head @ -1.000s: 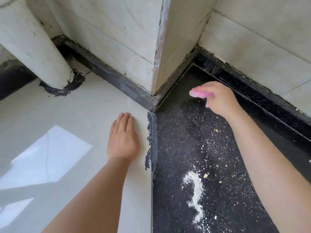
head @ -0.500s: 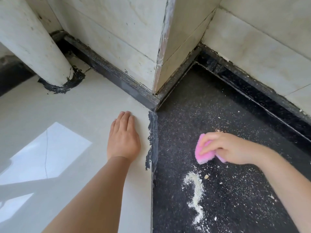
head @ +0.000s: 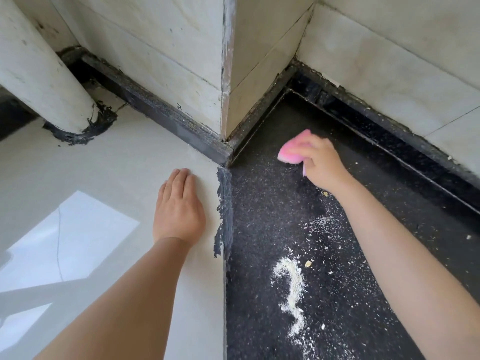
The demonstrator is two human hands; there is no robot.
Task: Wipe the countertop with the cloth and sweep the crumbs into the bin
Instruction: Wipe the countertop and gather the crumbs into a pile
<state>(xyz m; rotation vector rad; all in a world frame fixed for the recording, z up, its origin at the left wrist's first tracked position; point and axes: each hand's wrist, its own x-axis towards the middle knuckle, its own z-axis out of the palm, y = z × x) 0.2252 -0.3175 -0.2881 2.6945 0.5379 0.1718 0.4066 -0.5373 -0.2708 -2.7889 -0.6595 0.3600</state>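
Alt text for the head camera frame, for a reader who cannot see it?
A right hand grips a pink cloth on a dark speckled countertop near the wall corner, with pale crumbs scattered closer to the viewer. The left hand rests flat on the adjoining light surface.

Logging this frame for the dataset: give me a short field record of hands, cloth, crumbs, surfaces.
left hand: left hand lies flat, fingers straight, on the pale glossy countertop
right hand: right hand grips the pink folded cloth
cloth position: on the black speckled stone countertop, near the inner wall corner
crumbs: pale powdery crumb trail nearer the person than the cloth, apart from it
bin: not in view
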